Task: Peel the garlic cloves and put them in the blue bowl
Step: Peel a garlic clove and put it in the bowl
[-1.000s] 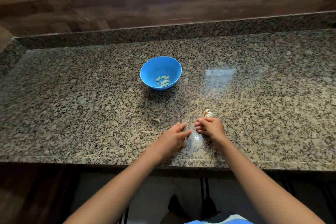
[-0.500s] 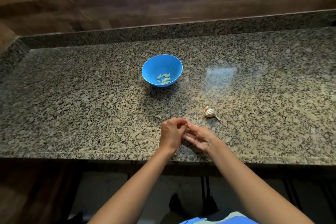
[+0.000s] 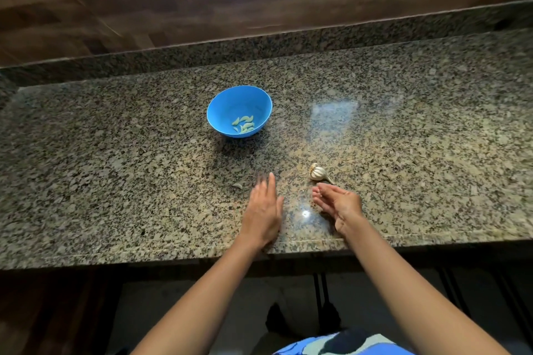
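A blue bowl (image 3: 219, 112) stands on the granite counter (image 3: 115, 181) with several peeled garlic cloves (image 3: 244, 124) inside. A white garlic bulb (image 3: 318, 173) lies on the counter to the right of centre. A small scrap, either a clove or a piece of peel (image 3: 237, 185), lies just left of my left hand. My left hand (image 3: 264, 210) is flat with straight fingers over the counter, slightly blurred, holding nothing. My right hand (image 3: 336, 202) is open with fingers loosely extended, just below the bulb, apart from it.
The counter's front edge (image 3: 288, 251) runs just under my wrists. A raised granite ledge and a wooden wall (image 3: 259, 8) close off the back. Bare granite spreads to the left and right of the bowl.
My hands were joined together half a second ago; now they have parted, the left moving left and flattening, the right opening near the bulb. The bowl and bulb stay put.
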Motion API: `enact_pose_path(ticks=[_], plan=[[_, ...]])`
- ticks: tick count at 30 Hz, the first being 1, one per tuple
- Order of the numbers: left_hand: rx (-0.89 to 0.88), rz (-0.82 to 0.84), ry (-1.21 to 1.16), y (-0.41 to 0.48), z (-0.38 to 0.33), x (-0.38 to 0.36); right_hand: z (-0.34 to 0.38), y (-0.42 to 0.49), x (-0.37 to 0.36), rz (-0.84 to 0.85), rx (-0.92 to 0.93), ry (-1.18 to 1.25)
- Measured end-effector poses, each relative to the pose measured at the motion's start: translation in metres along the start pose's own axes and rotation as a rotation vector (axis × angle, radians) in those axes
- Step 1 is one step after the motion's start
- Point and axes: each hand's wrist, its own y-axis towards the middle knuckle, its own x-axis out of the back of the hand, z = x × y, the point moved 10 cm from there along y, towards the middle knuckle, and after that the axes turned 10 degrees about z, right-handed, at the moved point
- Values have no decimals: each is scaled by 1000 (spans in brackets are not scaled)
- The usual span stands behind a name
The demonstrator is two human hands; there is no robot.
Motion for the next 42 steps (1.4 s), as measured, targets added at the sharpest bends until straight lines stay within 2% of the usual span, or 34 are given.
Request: enact_pose_path(ticks=[3,5,8,11,14,18,24,27,31,33,35,39,40,42], plan=[[-109,-24,-139,4,-24,-4,3,0,11,-24,12,20],[-64,-90,-174,16,-15,8,6,-1,18,-44,13,12],[2,19,-118,31,-3,1,9,0,24,-26,-11,-17],[-147,113,41,23,-27,-13,12,1,25,-6,-35,-32],[-314,208,152,8,-59,-37,19,3,34,-67,2,19],[-529,288,185,6,-96,-58,24,2,50,-115,39,54],[-790,201,203,-18,-87,-27,19,-4,50,-135,53,25],[-820,192,248,-26,-51,-18,12,-5,35,-91,12,-2],[-840,45,313,-34,-30,2,-2,-11,20,-58,-29,-21],[-822,-38,347,-37,-28,9,-9,-13,17,-49,-38,-16],[-686,-56,299,-30,-27,16,-13,-13,15,-53,-39,-14],[-145,-96,-235,20,-10,44,-16,-11,4,-12,-28,-70],[-99,-93,-316,32,-15,46,-15,-9,0,-7,-17,-75],[-109,-52,-306,51,-33,48,-8,-3,-3,-22,10,-54]])
